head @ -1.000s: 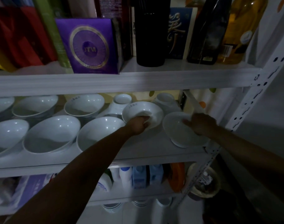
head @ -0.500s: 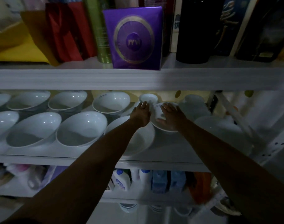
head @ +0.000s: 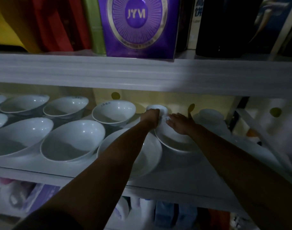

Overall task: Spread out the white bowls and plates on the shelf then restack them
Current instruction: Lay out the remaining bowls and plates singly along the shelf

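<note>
On the middle shelf (head: 191, 173) | white bowls (head: 72, 143) spread in two rows — left and centre | shallow bowl (head: 173, 143) right of centre, right hand (head: 180, 124) flat on it, fingers straight | small bowl (head: 160, 108) at back — left hand (head: 149, 117) curled round its rim

"JYM" in white caps, in a gold-ringed medallion on the purple box (head: 138, 27), upper shelf (head: 142, 72), centre. White box (head: 194, 22) just right of it has blue Chinese chars, cut off & blurred, can't read. Two far-row bowls (head: 113, 112) carry short blue rim marks, too small to read.
</note>
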{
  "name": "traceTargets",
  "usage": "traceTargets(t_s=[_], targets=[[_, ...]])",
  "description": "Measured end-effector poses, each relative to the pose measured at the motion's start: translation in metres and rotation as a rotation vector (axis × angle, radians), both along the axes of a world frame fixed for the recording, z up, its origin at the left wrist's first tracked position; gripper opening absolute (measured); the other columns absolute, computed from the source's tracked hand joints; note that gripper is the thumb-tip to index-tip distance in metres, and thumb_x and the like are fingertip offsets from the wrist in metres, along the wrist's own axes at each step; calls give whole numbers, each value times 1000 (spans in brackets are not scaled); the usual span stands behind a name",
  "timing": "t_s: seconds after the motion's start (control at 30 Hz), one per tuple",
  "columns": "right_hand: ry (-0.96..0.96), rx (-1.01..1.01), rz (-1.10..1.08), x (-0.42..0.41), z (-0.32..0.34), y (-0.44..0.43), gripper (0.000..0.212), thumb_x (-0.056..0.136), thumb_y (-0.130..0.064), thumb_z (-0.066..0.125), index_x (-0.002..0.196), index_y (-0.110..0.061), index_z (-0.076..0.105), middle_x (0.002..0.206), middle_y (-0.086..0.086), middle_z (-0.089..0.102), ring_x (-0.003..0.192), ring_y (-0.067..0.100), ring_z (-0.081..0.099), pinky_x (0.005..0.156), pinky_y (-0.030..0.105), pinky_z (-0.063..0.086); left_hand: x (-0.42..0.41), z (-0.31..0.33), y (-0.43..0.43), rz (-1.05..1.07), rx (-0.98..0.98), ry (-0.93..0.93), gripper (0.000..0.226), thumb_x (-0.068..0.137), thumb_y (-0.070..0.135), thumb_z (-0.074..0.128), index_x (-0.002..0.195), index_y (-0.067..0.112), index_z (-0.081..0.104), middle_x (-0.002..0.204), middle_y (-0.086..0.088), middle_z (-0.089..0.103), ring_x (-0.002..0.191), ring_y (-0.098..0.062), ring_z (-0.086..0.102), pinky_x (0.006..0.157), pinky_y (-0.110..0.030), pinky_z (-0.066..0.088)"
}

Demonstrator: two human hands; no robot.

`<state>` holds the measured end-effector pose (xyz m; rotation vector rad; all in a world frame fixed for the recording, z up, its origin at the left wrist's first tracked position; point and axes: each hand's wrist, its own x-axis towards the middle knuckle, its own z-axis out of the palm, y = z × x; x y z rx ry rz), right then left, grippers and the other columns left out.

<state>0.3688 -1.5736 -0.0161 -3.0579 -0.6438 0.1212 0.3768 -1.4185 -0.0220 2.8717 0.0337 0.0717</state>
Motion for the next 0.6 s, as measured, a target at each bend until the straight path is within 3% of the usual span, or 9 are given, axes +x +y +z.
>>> traceTargets(t_s=[0.13, 0.23, 0.3, 0.4, 0.5, 0.6], targets=[[-35, 64, -16, 11, 4, 2, 49, 100, -45, 22, 128, -18, 53, 136, 9, 50, 129, 32, 42, 114, 56, 16, 6, 5, 0, -1, -119, -26, 28, 93, 11, 51, 119, 2, 59, 124, -16, 60, 115, -31, 56, 96, -35, 45], [-59, 60, -39, 18, 10, 1, 47, 101, -40, 22, 124, -13, 53, 131, 12, 51, 130, 35, 38, 113, 57, 15, 3, 7, 3, -12, -190, -94, 29, 91, 7, 52, 117, -2, 57, 122, -20, 60, 115, -33, 56, 94, -35, 44], [-56, 68, -70, 22, 11, -1, 42, 101, -35, 24, 124, -11, 51, 128, 12, 52, 126, 38, 40, 112, 57, 23, 5, 12, 9, 21, -275, -145, 31, 90, 3, 51, 119, -5, 57, 124, -21, 60, 116, -33, 56, 92, -29, 41], [7, 241, -157, 27, 12, -4, 35, 101, -25, 32, 132, -12, 42, 133, 12, 47, 125, 42, 40, 105, 47, 38, 8, 25, 20, 104, -383, -193, 30, 85, 1, 55, 113, -10, 57, 119, -25, 62, 113, -34, 58, 91, -32, 45], [22, 435, -188, 32, 13, -4, 33, 100, -14, 38, 131, -6, 43, 134, 17, 46, 123, 36, 47, 101, 38, 41, 6, 31, 28, 195, -523, -177, 25, 83, -1, 56, 106, -10, 60, 112, -25, 65, 107, -33, 62, 91, -35, 51], [32, 477, -216, 33, 14, 2, 34, 100, -9, 37, 132, 1, 43, 132, 23, 47, 123, 34, 48, 99, 36, 40, 7, 28, 35, 243, -723, -237, 9, 78, 1, 57, 76, 10, 57, 96, -17, 61, 93, -25, 58, 80, -30, 49]])
